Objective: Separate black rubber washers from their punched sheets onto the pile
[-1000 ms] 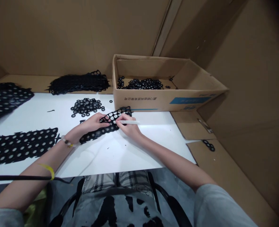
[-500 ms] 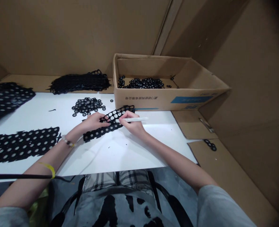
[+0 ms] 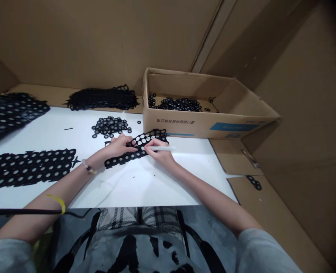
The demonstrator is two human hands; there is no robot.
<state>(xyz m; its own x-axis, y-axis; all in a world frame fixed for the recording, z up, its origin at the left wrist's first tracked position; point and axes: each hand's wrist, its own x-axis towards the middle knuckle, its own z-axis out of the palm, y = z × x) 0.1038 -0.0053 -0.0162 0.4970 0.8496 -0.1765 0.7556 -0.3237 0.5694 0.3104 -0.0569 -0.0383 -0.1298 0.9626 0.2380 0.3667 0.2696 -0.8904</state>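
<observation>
A black punched sheet strip [image 3: 119,158] full of round holes lies on the white tabletop [image 3: 145,185]. My left hand [image 3: 119,146] presses down on its middle, fingers curled over it. My right hand [image 3: 159,151] grips a thin white stick tool [image 3: 164,148] like a pen, its tip at the strip's right end. A small heap of loose black rings [image 3: 109,126] lies just beyond my left hand.
A cardboard box [image 3: 202,123] holding more black rings stands behind my hands. A stack of black sheets [image 3: 102,98] lies at the back, others [image 3: 28,167] at left. Two rings [image 3: 255,182] sit on cardboard at right. A black cable [image 3: 28,213] crosses the table's near edge.
The view has tilted slightly. My right hand has drawn the white stick a little back along the strip's right end. My left hand stays pressed on the strip.
</observation>
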